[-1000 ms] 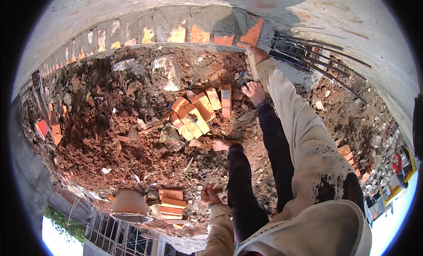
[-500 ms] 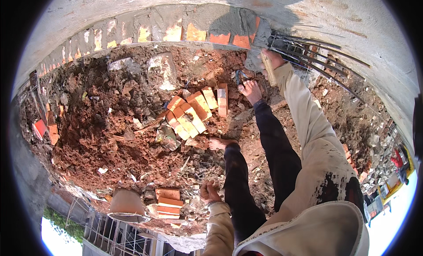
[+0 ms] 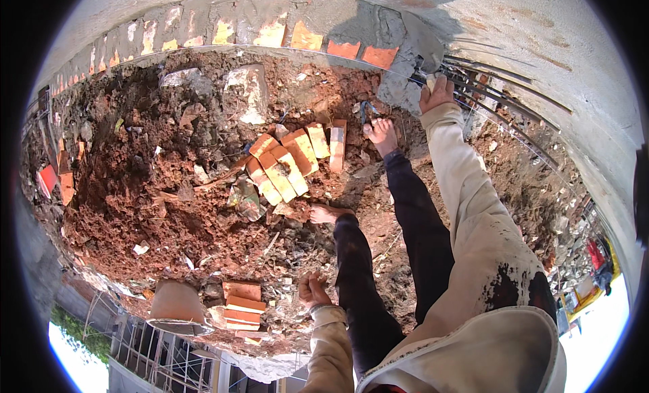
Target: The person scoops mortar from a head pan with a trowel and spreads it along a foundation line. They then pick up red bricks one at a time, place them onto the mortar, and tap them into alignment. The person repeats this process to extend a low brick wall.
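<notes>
My right hand (image 3: 437, 93) is closed round the handle of a trowel at the right end of a low brick course. The grey trowel blade (image 3: 420, 36) lies against the wet mortar (image 3: 324, 18) along the foot of the wall. Orange brick faces (image 3: 343, 50) show through below that mortar, with a thin string line (image 3: 297, 49) running along them. Fingers curled, my left hand (image 3: 313, 289) hangs low beside my leg and nothing shows in it. My bare feet stand on the soil; a small pile of bricks (image 3: 284, 170) lies beside them.
Dark steel rods (image 3: 514, 99) stick out just right of my right hand. Loose red soil (image 3: 128, 197) spreads to the left. A tan bucket-like container (image 3: 177, 305) and more stacked bricks (image 3: 243, 305) are at the lower left. Further right, a person in red (image 3: 596, 256) is visible.
My right hand has moved up and right, turning the trowel so its blade now shows against the mortar. The left hand stays curled, and the whole view has shifted slightly.
</notes>
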Motion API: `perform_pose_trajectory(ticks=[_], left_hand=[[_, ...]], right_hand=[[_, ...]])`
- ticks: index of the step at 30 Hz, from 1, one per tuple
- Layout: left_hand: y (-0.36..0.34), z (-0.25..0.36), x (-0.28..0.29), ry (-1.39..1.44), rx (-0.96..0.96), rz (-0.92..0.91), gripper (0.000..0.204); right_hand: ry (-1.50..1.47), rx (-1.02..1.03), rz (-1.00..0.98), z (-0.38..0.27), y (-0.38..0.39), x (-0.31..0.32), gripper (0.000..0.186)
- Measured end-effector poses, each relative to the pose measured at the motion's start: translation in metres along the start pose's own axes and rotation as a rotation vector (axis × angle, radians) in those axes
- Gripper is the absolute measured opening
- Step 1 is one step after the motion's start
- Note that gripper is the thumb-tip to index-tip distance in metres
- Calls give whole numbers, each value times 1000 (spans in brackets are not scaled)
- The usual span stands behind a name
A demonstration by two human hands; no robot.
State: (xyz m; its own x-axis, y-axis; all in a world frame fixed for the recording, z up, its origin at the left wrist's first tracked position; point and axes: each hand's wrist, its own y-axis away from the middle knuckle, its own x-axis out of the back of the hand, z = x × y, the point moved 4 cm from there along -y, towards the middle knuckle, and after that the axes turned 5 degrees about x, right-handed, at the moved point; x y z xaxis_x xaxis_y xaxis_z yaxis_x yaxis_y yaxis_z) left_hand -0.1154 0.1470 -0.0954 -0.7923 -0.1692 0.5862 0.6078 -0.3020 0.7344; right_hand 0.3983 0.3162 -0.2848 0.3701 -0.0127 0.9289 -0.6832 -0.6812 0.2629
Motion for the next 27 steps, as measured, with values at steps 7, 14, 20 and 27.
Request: perform_pose_trajectory(ticks=[7, 14, 20, 27], left_hand=[[2, -11, -7, 32, 18, 28, 21], [1, -11, -9, 7, 37, 25, 20], [3, -17, 2, 96, 89, 80, 18], [-5, -32, 5, 141, 91, 78, 18]], right_hand=[[197, 156, -193, -15, -7, -15, 51], [465, 333, -258, -38, -23, 2, 38], [606, 418, -330, -59, 0, 61, 40], [969, 536, -521, -104, -23, 75, 50]])
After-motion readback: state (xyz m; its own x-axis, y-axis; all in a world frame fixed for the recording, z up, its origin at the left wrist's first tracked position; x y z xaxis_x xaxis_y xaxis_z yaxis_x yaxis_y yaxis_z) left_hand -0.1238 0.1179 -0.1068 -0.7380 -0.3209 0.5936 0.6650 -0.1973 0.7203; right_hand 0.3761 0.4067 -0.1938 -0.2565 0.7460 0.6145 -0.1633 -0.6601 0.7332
